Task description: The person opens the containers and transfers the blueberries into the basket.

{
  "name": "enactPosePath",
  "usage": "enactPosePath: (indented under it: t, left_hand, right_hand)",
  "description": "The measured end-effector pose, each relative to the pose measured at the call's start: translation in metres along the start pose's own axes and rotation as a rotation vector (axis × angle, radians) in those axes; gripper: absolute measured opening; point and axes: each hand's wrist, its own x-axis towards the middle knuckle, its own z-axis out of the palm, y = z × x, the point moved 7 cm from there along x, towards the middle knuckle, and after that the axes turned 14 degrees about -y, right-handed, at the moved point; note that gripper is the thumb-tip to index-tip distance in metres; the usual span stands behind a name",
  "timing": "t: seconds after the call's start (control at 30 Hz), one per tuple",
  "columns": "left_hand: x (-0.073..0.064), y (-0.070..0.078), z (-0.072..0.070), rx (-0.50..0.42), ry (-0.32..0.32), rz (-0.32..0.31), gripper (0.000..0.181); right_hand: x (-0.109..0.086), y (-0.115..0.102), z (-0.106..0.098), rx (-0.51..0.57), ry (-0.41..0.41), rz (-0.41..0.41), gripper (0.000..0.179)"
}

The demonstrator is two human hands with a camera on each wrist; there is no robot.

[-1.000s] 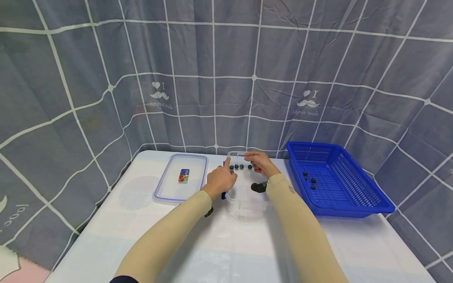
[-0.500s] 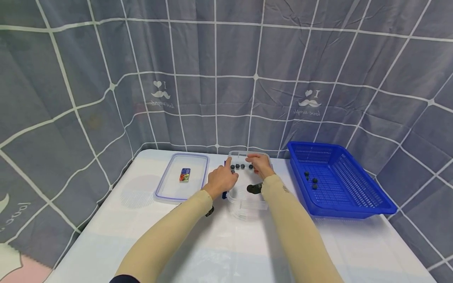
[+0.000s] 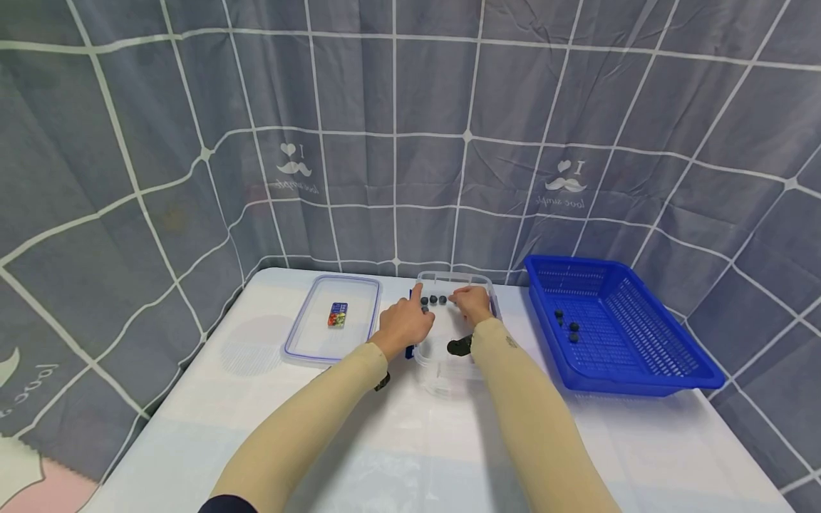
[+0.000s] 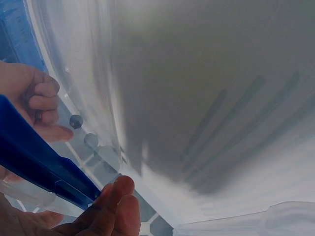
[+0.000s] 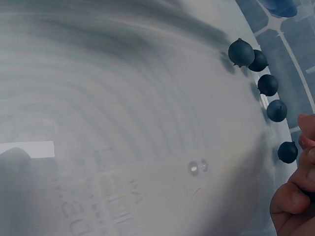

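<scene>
A clear plastic food container stands at the far middle of the table, with several blueberries spaced along its far end. My left hand grips its left wall beside a blue latch; the fingertips show below the latch in the left wrist view. My right hand is inside the container, index finger stretched out and other fingers curled. That fingertip lies right beside the rightmost blueberry, hidden in the head view; whether they touch is unclear. Two blueberries sit close together at the row's other end.
A clear lid with a blue seal lies left of the container, bearing a colourful label. To the right, a blue plastic basket holds several blueberries. A grey grid-patterned curtain hangs behind the table.
My right hand has come down and closer over the rightmost blueberry, which it now hides in the head view. The left hand keeps its grip on the container's wall.
</scene>
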Motion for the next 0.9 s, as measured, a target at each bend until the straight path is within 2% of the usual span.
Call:
enactPosePath:
  t: [0.17, 0.3, 0.4, 0.63, 0.7, 0.9]
  left_hand:
    - [-0.0003, 0.0020, -0.0025, 0.003, 0.010, 0.005, 0.070]
    - [-0.0009, 0.0017, -0.0016, 0.003, -0.002, 0.000, 0.070]
    - [-0.0009, 0.0009, -0.0005, 0.000, -0.008, -0.006, 0.070]
    - [-0.0011, 0.0010, -0.0005, -0.002, -0.001, 0.001, 0.069]
    - [-0.0009, 0.0011, -0.0005, -0.004, -0.002, 0.002, 0.069]
    - [-0.0007, 0.0004, 0.0000, 0.001, 0.000, -0.002, 0.070]
  right_hand:
    - [-0.0024, -0.0018, -0.0023, -0.083, 0.027, 0.005, 0.024]
    - [-0.0042, 0.0002, -0.0020, -0.079, 0.025, 0.014, 0.024]
    - [-0.0061, 0.0000, -0.0030, -0.092, 0.045, -0.007, 0.022]
    - [-0.0054, -0.0066, -0.0055, -0.310, 0.129, -0.072, 0.022]
    - [-0.0055, -0.0082, -0.0055, -0.338, 0.135, -0.076, 0.023]
    - [-0.0052, -0.0054, -0.0049, -0.287, 0.126, -0.054, 0.018]
